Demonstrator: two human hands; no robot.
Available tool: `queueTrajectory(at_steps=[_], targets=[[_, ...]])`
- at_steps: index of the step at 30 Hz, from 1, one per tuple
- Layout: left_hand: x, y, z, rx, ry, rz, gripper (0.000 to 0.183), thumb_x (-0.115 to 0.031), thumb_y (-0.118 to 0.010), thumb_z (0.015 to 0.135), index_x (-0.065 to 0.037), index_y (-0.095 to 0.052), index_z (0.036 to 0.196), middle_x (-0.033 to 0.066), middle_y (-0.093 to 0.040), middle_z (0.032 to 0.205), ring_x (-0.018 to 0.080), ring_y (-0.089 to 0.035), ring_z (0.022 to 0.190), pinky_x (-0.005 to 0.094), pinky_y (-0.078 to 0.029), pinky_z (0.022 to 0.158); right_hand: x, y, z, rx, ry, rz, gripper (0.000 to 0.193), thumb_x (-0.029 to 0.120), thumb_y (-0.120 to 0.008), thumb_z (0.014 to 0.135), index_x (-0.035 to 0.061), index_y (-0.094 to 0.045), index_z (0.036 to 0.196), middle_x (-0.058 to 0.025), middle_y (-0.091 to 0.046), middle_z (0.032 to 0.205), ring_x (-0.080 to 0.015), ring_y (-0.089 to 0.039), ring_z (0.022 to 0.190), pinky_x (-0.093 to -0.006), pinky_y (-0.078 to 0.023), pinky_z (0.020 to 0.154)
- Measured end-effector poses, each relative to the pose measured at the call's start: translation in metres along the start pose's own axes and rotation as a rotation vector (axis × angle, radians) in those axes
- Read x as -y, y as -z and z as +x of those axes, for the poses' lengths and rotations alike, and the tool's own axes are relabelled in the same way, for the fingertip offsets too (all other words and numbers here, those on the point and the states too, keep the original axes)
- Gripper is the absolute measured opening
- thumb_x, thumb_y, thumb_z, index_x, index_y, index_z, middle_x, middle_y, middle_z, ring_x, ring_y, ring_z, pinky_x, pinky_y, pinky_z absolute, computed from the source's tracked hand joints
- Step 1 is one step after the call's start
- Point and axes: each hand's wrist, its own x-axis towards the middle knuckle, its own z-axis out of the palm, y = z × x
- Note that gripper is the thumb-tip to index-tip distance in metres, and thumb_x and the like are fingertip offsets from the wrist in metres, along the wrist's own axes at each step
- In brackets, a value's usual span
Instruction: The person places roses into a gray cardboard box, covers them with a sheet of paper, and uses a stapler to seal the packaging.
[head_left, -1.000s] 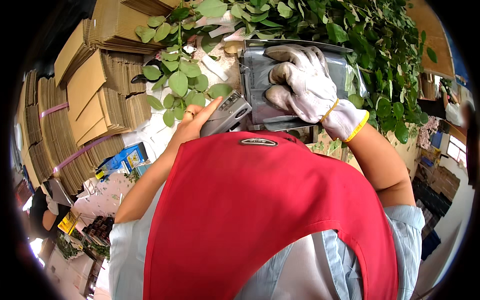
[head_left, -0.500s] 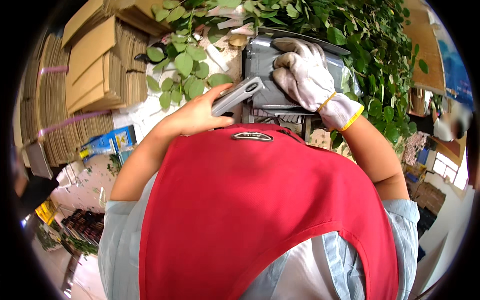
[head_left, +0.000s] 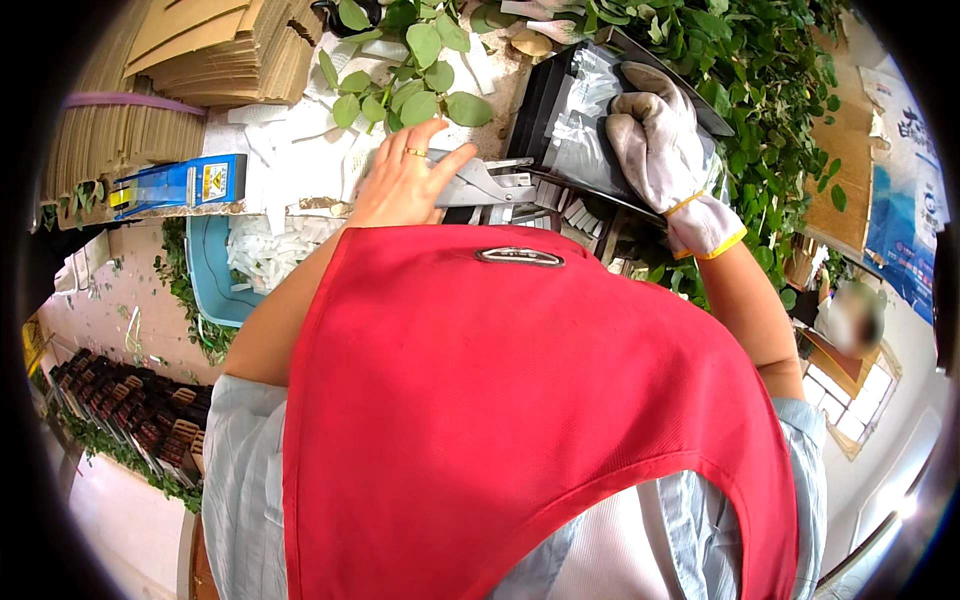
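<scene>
My left hand [head_left: 400, 180], bare with a ring on one finger, closes around a grey stapler-like hand tool [head_left: 468, 188]. The tool's jaws point right, toward the black tray [head_left: 533, 110], and its back end is hidden under my palm. My right hand [head_left: 655, 140], in a white work glove with a yellow cuff, rests with bent fingers on the grey plastic package [head_left: 585, 120] in that tray. What lies under the glove is hidden. A leafy green sprig [head_left: 415, 80] lies beyond my left hand.
Cardboard stacks [head_left: 225, 50] stand at the far left, with a blue-and-yellow box [head_left: 185, 185] nearer. A light-blue bin [head_left: 210, 270] of white scraps sits below. Dense foliage [head_left: 770, 130] borders the right side. A person [head_left: 850, 320] is farther right.
The tray and package have turned clockwise with my gloved hand. My left hand has shifted slightly, and the tool now points more directly right. The whole view has also shifted.
</scene>
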Motion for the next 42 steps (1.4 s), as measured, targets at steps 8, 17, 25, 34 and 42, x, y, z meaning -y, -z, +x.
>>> queueTrajectory(at_steps=[8,17,25,34,42], targets=[[-0.008,0.019,0.028,0.549,0.243,0.132,0.046,-0.018,-0.064,0.071,-0.013,-0.053,0.116,0.0141,-0.052,0.114,0.0295,-0.048,0.113,0.0408,-0.044,0.089,-0.001,0.004,0.005,0.012,0.034,-0.021,0.018,0.011,-0.067,0.078,0.0059,-0.059,0.093,-0.0204,-0.058,0.118,-0.0374,-0.053,0.11,-0.0451,-0.038,0.097],[0.011,0.061,0.107,0.184,-0.353,0.611,0.03,-0.009,-0.058,0.073,-0.009,-0.06,0.103,0.0121,-0.053,0.11,0.0272,-0.049,0.105,0.0458,-0.035,0.098,0.002,0.009,0.007,0.025,0.013,0.038,0.024,0.008,-0.068,0.072,0.0074,-0.058,0.093,-0.0211,-0.058,0.116,-0.0381,-0.054,0.105,-0.0456,-0.039,0.093],[0.046,0.038,0.181,0.005,-0.498,0.46,0.038,-0.005,-0.059,0.073,-0.008,-0.054,0.11,0.0134,-0.053,0.116,0.0308,-0.052,0.111,0.043,-0.043,0.091,0.002,0.011,0.009,0.045,-0.029,0.096,0.024,0.015,-0.069,0.071,0.0107,-0.058,0.091,-0.0147,-0.057,0.117,-0.0359,-0.052,0.104,-0.047,-0.035,0.091],[0.031,0.047,0.173,-0.063,-0.474,0.671,0.037,-0.008,-0.056,0.078,-0.009,-0.055,0.115,0.0137,-0.062,0.095,0.0288,-0.06,0.098,0.0494,-0.042,0.093,-0.003,0.01,0.001,-0.001,0.009,0.09,0.033,0.015,-0.065,0.076,0.0121,-0.056,0.108,-0.0137,-0.055,0.119,-0.0343,-0.051,0.108,-0.0474,-0.035,0.094],[-0.097,0.039,0.134,0.5,0.218,-1.672,0.036,-0.019,-0.064,0.085,0.001,-0.057,0.115,0.015,-0.063,0.113,0.02,-0.059,0.098,0.0322,-0.045,0.087,-0.016,0.01,0.002,-0.347,-0.318,0.581,0.048,-0.002,-0.052,0.076,0.0078,-0.056,0.122,-0.0195,-0.064,0.108,-0.0342,-0.063,0.096,-0.0364,-0.051,0.083]])
